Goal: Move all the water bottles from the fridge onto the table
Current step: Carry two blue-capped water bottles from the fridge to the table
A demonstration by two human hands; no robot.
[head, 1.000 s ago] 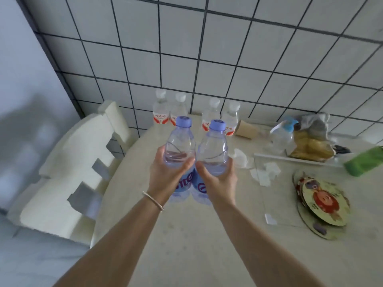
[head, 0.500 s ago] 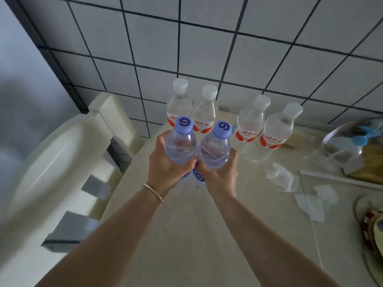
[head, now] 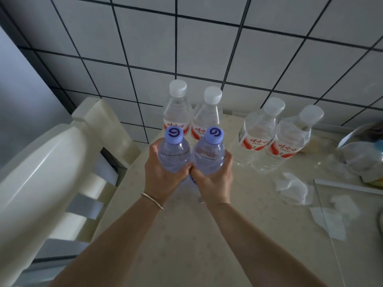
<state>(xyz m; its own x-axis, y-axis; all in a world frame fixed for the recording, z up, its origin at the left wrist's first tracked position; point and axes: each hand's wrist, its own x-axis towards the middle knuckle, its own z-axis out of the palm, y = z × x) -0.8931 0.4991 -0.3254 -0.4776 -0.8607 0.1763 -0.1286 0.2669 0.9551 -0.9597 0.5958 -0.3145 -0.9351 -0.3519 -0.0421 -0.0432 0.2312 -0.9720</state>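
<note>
Two blue-capped water bottles stand upright side by side over the beige table [head: 186, 245]. My left hand [head: 161, 175] grips the left blue-capped bottle [head: 174, 150]; my right hand [head: 213, 179] grips the right blue-capped bottle [head: 209, 154]. Their bases are hidden behind my hands, so contact with the table cannot be told. Behind them, near the tiled wall, stand several white-capped bottles with red labels: one pair [head: 178, 112] directly behind my hands, another pair [head: 271, 137] to the right.
A cream chair back [head: 51, 172] is at the table's left edge. Crumpled white paper scraps [head: 294, 187] lie to the right. A glass sheet [head: 352, 224] covers the right part of the table. A clear container [head: 364, 154] sits at far right.
Both hands carried the two blue-capped bottles forward toward the row of white-capped bottles and lower over the table; the view closed in on the wall side.
</note>
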